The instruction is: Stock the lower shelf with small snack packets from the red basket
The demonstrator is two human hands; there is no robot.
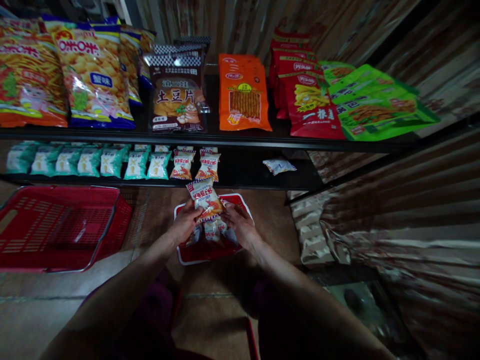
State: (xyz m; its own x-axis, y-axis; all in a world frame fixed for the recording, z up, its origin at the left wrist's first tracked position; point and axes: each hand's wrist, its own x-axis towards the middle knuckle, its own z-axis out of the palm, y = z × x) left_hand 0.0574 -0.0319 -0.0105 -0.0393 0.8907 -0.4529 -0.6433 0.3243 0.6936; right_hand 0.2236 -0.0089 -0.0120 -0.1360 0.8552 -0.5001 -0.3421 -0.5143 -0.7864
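Between my two hands is a small white-and-orange snack bag (206,200), held above a red basket with a white rim (247,202). My left hand (186,220) grips its left edge, the thumb lying on the front. On the other side my right hand (238,222) has its fingers closed at the bag's right edge. More small snack bags (213,231) lie inside the basket, partly hidden by my hands. Just beyond, two rows of matching white-and-orange bags (208,165) stand on the lower black shelf (240,172).
Several teal-and-white bags (108,161) line the lower shelf's left, and a single small bag (279,166) lies at its right. Larger snack bags (243,92) fill the upper shelf. A big red shopping basket (56,230) stands on the floor at left; a curtain (405,225) hangs at right.
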